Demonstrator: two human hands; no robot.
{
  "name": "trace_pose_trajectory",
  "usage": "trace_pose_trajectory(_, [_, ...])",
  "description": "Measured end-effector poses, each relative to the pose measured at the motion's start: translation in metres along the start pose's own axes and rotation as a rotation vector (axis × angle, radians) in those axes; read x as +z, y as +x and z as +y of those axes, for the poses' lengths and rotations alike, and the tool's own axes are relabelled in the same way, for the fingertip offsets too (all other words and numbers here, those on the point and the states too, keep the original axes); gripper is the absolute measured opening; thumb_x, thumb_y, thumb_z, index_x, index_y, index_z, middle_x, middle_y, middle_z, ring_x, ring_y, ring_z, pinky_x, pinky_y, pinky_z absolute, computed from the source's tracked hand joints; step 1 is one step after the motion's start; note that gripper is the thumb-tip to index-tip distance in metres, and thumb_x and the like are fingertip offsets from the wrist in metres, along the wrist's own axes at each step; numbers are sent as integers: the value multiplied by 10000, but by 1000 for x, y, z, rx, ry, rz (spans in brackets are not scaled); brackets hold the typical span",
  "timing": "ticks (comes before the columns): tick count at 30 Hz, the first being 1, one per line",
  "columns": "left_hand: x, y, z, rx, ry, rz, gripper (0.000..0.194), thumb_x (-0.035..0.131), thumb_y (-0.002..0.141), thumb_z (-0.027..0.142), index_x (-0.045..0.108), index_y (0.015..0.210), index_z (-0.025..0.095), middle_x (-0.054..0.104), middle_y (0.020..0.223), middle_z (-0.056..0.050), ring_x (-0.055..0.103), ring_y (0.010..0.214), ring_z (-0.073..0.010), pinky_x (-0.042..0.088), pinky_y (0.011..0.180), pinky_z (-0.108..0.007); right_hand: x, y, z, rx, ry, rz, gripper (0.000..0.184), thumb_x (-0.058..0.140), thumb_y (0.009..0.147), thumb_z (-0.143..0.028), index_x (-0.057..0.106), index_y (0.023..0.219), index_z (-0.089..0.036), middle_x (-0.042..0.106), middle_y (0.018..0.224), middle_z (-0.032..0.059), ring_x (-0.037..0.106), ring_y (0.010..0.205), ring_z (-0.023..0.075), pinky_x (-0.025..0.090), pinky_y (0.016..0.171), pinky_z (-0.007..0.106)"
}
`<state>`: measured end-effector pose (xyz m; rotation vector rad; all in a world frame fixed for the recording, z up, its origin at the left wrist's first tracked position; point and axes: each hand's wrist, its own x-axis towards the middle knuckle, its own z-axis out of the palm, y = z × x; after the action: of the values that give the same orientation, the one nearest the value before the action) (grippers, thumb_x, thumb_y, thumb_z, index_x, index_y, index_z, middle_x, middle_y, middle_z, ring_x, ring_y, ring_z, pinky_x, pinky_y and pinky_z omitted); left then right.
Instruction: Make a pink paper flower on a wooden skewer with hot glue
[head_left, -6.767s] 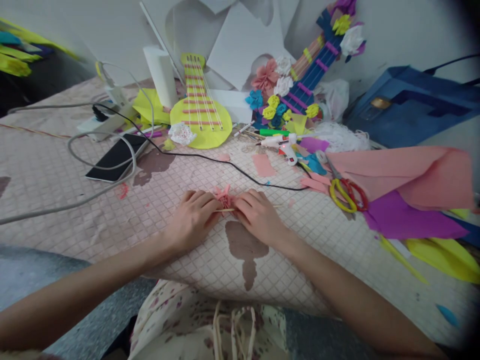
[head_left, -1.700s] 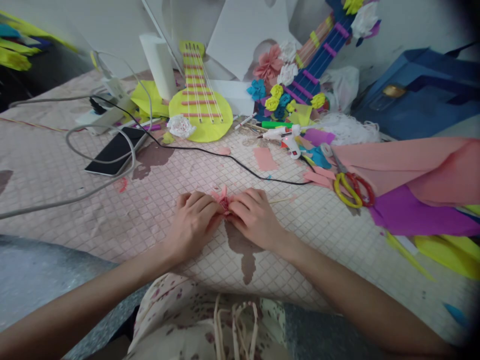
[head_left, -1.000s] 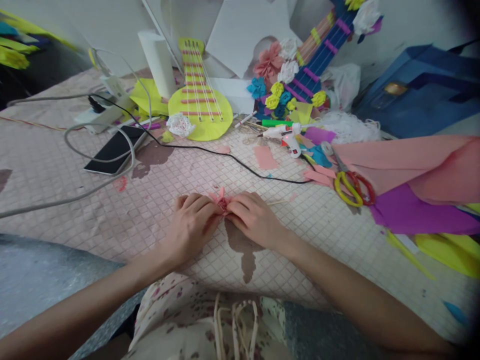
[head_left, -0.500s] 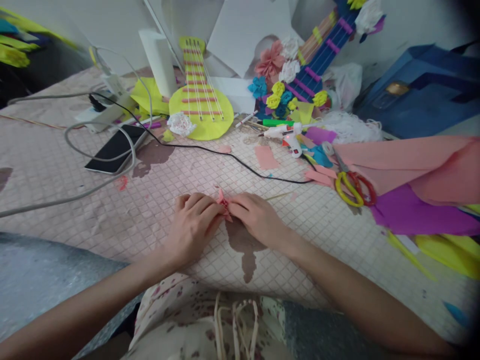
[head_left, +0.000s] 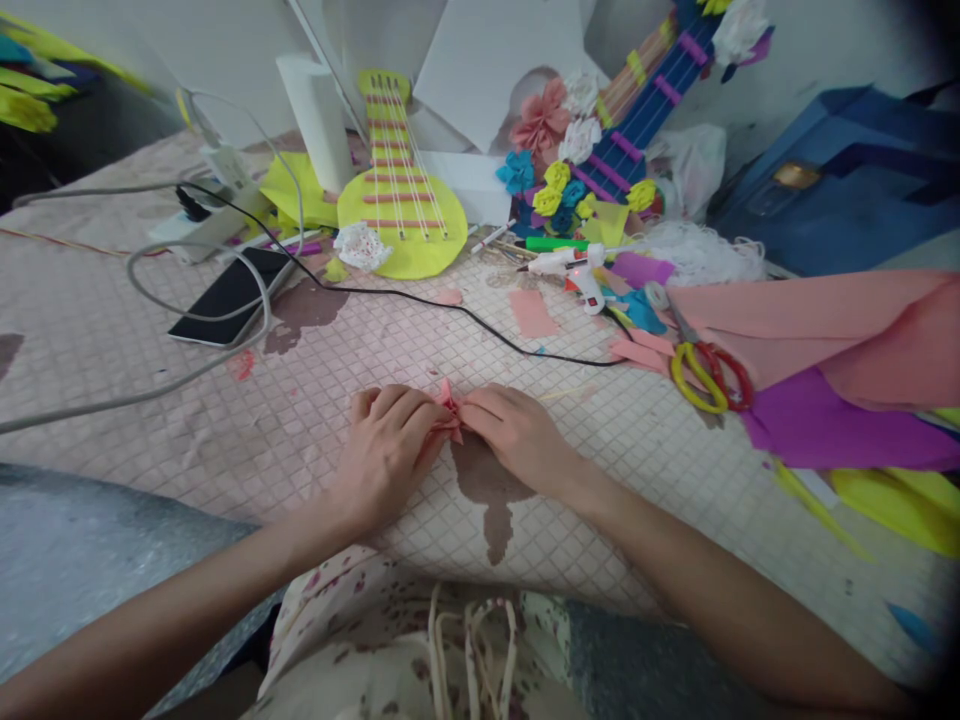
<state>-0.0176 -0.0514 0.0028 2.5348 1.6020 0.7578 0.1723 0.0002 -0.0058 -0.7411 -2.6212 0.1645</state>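
Note:
Both hands meet over the table around a small pink paper flower (head_left: 451,410) with pointed petals. My left hand (head_left: 391,440) is closed, its fingers pinching the flower's left side and hiding part of it. From the other side, my right hand (head_left: 514,430) pinches the flower's edge between thumb and fingers. A thin pale stick (head_left: 566,393) lies just beyond my right hand. Past it rests a flat pink paper piece (head_left: 533,314).
A white glue gun (head_left: 570,265) and red-and-yellow scissors (head_left: 709,375) lie to the right, near pink paper sheets (head_left: 810,320). A black cable (head_left: 420,297) crosses the table. Behind are a yellow paper guitar (head_left: 403,220) and a blue one (head_left: 645,120). A phone (head_left: 234,297) lies left.
The pink flower has turned slightly between my fingers, and its petals show a little differently. Both hands stay in nearly the same place.

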Motion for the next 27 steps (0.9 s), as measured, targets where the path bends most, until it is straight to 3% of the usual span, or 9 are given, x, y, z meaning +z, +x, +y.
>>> trace_pose_trajectory(6, [-2, 2, 1, 2, 0, -28, 149, 457, 935, 266, 589, 907, 202, 661, 913, -29, 524, 893, -217, 347, 806, -410, -3, 1, -2, 29, 53, 56, 191, 418, 953, -200, 602, 983, -159, 619, 984, 68, 532, 926, 180, 453, 810, 331])
trace_pose_trajectory(11, [0, 1, 0, -6, -4, -16, 122, 483, 925, 260, 586, 903, 199, 654, 900, -19, 524, 897, -219, 345, 809, -411, -8, 0, -10, 103, 15, 177, 222, 455, 926, -224, 608, 776, -166, 593, 793, 50, 476, 814, 184, 412, 764, 347])
trace_pose_trajectory(15, [3, 0, -1, 3, -7, 0, 98, 500, 915, 247, 587, 908, 202, 649, 884, -14, 525, 885, -214, 345, 817, -408, -4, 0, -19, 118, -12, 147, 233, 501, 887, -223, 579, 674, -170, 592, 752, 43, 460, 792, 185, 379, 718, 339])
trace_pose_trajectory(27, [5, 0, -1, 5, -5, 39, 69, 519, 900, 231, 582, 887, 204, 649, 869, -12, 524, 871, -209, 346, 807, -400, 1, 1, -23, 180, -84, 143, 217, 531, 875, -259, 574, 680, -175, 626, 776, 39, 479, 822, 196, 321, 723, 356])
